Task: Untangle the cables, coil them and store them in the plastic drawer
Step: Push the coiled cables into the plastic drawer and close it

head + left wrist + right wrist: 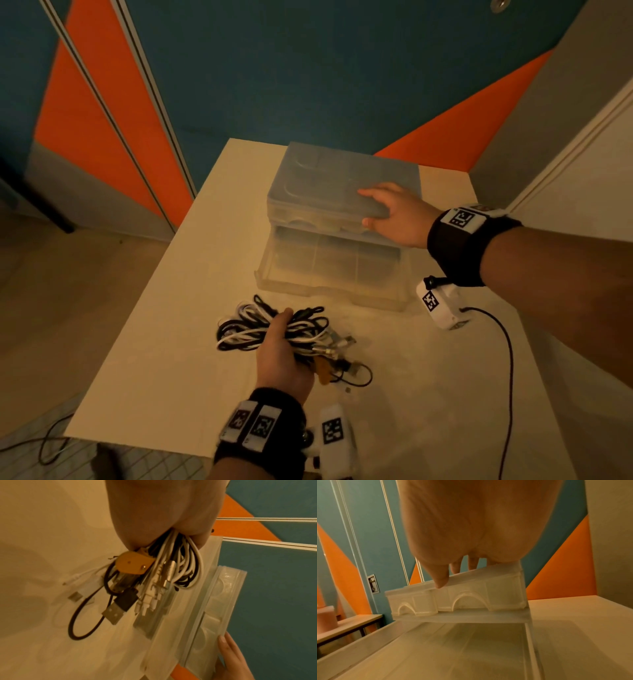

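Note:
My left hand (279, 330) grips a tangled bundle of black and white cables (239, 329) just above the white table (164, 308), in front of the drawer unit. In the left wrist view the cables (185, 563) loop out of my fist, with a yellow tag (133, 563) and a black USB plug (115, 612) dangling. The translucent plastic drawer unit (325, 178) stands at the table's back. Its bottom drawer (329, 270) is pulled out and looks empty. My right hand (371, 207) rests on the unit's top front right corner, fingers flat on top, thumb (441, 580) against the front edge.
A loose black cable loop and plugs (356, 373) lie on the table right of my left hand. The black lead (508, 359) of my right wrist camera hangs over the table's right side. The wall stands close behind the unit. A second low table (351, 623) is at the left.

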